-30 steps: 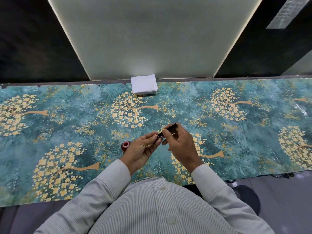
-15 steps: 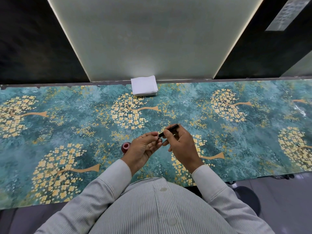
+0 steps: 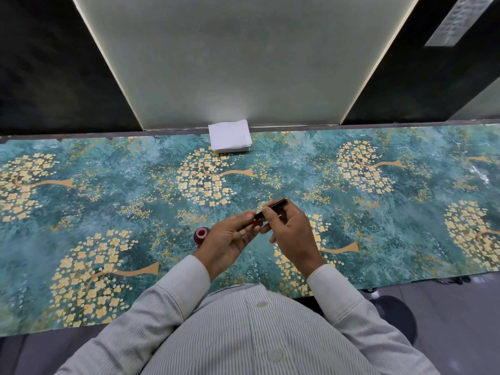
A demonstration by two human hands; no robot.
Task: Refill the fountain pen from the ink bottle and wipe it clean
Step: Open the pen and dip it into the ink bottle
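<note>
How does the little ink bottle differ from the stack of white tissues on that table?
The ink bottle is small, round and dark red; the tissue stack is larger, square and white. The ink bottle stands near the person, just beside the left hand; the tissue stack lies at the far edge by the wall panel. The ink bottle is partly hidden behind that hand; the tissue stack shows whole. Both rest on the patterned table, and neither is being touched.

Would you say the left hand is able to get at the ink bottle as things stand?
Probably yes: the ink bottle stands just beside the left hand with nothing between, though its fingertips pinch the pen.
</note>
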